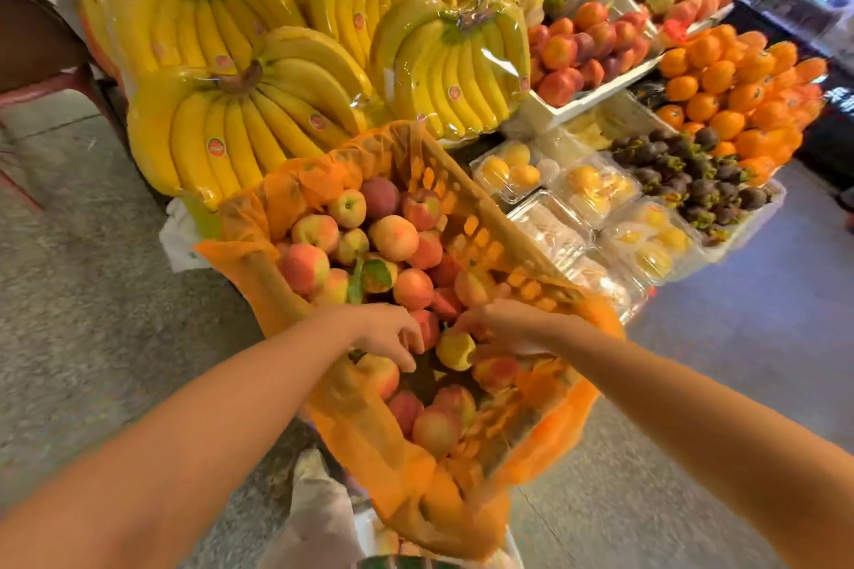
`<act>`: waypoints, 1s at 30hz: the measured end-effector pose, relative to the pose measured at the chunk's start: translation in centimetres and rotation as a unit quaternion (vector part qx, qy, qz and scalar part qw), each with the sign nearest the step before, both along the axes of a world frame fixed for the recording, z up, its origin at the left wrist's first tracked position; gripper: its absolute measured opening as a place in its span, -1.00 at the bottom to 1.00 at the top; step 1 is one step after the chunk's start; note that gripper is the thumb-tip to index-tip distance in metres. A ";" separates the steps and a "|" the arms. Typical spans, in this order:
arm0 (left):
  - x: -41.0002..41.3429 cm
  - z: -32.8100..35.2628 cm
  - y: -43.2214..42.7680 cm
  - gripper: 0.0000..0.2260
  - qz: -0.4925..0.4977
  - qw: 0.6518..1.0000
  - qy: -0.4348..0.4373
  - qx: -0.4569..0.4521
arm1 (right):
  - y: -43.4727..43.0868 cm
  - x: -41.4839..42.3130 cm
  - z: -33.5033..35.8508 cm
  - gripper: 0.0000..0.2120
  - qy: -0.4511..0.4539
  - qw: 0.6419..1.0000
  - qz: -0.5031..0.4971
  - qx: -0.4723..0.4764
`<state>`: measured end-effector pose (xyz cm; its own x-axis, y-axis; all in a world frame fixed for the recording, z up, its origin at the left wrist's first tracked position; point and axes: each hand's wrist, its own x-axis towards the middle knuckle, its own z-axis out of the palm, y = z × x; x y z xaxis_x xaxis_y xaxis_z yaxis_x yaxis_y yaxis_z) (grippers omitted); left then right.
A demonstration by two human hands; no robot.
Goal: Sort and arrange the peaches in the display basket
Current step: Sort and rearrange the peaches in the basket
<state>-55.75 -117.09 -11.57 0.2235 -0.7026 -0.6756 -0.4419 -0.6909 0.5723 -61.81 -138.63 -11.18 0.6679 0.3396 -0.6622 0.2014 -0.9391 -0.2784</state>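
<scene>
An orange display basket [466, 208], lined with orange plastic, holds several red-yellow peaches [395, 238] heaped at its far end and a few more near its front. Both hands reach into the middle of the basket. My left hand [386, 335] hovers over the fruit with its fingers curled downward, touching a peach [381, 372] below it. My right hand [501, 323] grips a yellowish peach [455, 351] from above with its fingertips. A green leaf [376, 275] lies among the peaches.
Wrapped banana bunches [240, 116] stand behind the basket. To the right are clear packs of yellow fruit [596, 189], dark mangosteens [693, 180], stacked oranges [739, 92] and a white tray of red fruit [582, 55]. A white plastic bag [319, 517] lies below the basket. Grey pavement is on both sides.
</scene>
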 end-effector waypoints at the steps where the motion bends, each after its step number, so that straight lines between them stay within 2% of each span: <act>1: -0.5 -0.8 -0.6 -0.61 -0.031 0.999 -0.002 0.028 | -0.1 -0.4 -0.8 -0.49 0.009 1.000 0.013 -0.017; 3: -1.0 -1.9 -1.4 -0.57 -0.075 0.995 -0.002 0.066 | 0.0 -1.0 -2.1 -0.43 0.020 0.999 0.018 -0.026; 6: -1.1 -2.6 -2.2 -0.55 -0.122 0.988 -0.010 0.090 | 0.7 -1.2 -2.7 -0.49 0.043 0.998 0.031 0.016; 9: -0.8 -3.3 -2.4 -0.52 -0.195 0.972 -0.057 0.118 | 2.2 -1.5 -3.2 -0.52 0.127 0.990 0.024 0.055; 12: -0.5 -4.4 -1.9 -0.42 -0.258 0.947 -0.107 0.157 | 3.8 -2.2 -4.6 -0.49 0.188 0.980 0.049 0.048; 18: -0.2 -5.2 -2.0 -0.34 -0.309 0.927 -0.142 0.158 | 5.2 -1.6 -4.9 -0.43 0.201 0.975 0.083 0.036; 21: -0.4 -5.9 -2.0 -0.38 -0.339 0.911 -0.173 0.157 | 5.3 -2.4 -4.9 -0.37 0.192 0.977 0.081 0.036; 26: -0.6 -5.6 -2.3 -0.53 -0.423 0.862 -0.255 0.117 | 5.0 -2.2 -4.1 -0.38 0.193 0.978 0.046 0.068; 28: -0.3 -5.1 -2.3 -0.54 -0.421 0.860 -0.266 0.111 | 4.4 -1.8 -3.6 -0.40 0.191 0.977 0.003 0.098; 30: 0.2 -4.5 -2.0 -0.54 -0.385 0.883 -0.249 0.102 | 3.5 -1.6 -2.9 -0.41 0.178 0.974 -0.045 0.131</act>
<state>-55.52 -119.07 -16.07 0.0388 -0.6503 -0.7587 -0.9870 -0.1433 0.0724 -63.43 -135.09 -14.12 0.4458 0.4793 -0.7560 -0.0317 -0.8356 -0.5484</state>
